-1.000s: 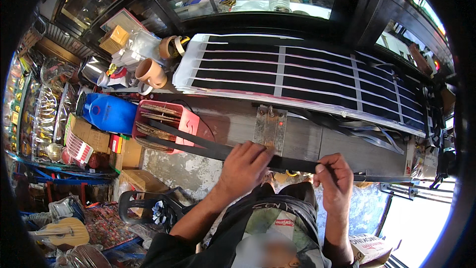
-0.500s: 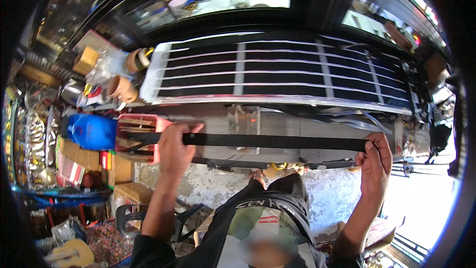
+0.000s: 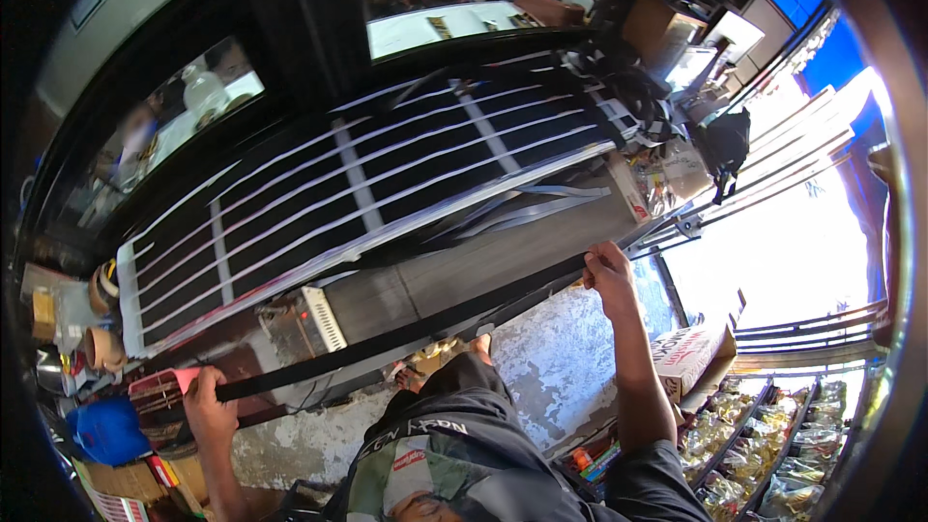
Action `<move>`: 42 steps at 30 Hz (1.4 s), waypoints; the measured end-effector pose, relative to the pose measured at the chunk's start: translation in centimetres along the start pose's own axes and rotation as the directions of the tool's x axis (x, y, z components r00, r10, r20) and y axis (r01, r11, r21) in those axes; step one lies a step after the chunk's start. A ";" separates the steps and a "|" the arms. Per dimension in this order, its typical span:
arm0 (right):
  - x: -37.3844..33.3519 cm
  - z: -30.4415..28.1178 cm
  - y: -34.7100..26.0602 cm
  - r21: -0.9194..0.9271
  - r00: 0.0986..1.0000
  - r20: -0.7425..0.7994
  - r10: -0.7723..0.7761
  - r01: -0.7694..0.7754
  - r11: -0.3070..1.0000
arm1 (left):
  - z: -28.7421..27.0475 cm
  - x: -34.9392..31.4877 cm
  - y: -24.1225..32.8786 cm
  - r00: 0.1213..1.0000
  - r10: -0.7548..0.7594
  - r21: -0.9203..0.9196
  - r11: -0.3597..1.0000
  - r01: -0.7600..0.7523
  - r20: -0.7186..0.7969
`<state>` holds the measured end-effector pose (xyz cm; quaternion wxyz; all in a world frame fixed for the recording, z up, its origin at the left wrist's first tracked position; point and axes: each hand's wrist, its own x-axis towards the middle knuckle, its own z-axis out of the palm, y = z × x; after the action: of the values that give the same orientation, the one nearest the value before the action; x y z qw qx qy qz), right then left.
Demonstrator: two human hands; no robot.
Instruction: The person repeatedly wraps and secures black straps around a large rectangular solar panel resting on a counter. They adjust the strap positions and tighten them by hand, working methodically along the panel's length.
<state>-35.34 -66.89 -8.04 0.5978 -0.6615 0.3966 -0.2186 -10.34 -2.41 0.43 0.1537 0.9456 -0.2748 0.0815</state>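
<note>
A long, flat black strap [image 3: 333,361] is stretched between my two hands, slanting up to the right along the front of the workbench. My left hand [image 3: 208,408] is closed on its left end, beside a pink basket [image 3: 174,382]. At the other end, my right hand [image 3: 609,275] pinches the strap between bent fingers. Beyond it lies a wide panel of black strips [image 3: 396,169] parted by thin white lines, with several grey bands across them. A small metal device with a slotted side [image 3: 302,324] stands on the bench, behind the strap.
Loose grey and black straps [image 3: 532,211] lie below the panel's front edge. A blue container [image 3: 108,430] and a brown mug [image 3: 104,348] are at the left. On the right stand a cardboard box [image 3: 691,360] and racks of small wrapped goods [image 3: 764,445].
The view has turned to the right, so the bench now slants. Both hands still hold the strap taut; it now slopes up to the right instead of lying nearly level.
</note>
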 end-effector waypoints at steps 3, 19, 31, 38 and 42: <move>4.2 -3.3 2.4 -0.041 0.993 -0.065 0.101 -0.104 0.994 | 0.0 1.0 0.9 1.000 0.027 0.106 0.994 -0.027 0.004; 25.4 -15.5 14.8 -0.354 0.954 -0.194 -0.231 0.151 0.923 | -1.2 7.5 12.4 0.910 -0.233 0.133 0.971 0.199 0.344; 24.1 -13.1 16.5 -0.928 0.919 -0.035 -0.392 0.116 0.354 | -1.9 10.3 19.7 0.873 -0.162 0.032 0.986 0.166 0.460; 23.7 -12.8 15.4 -0.918 0.962 -0.086 -0.259 0.024 0.395 | -1.6 9.3 19.3 0.902 -0.183 0.003 0.980 0.197 0.392; 23.8 -13.2 16.2 -0.925 0.963 -0.084 -0.256 0.020 0.380 | -1.2 8.6 17.8 0.881 -0.262 -0.059 0.949 0.309 0.393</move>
<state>-35.64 -93.27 -25.57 0.0675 -0.8837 0.4557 -0.0825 -12.88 -20.54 7.94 0.1641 0.9625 -0.1613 -0.1436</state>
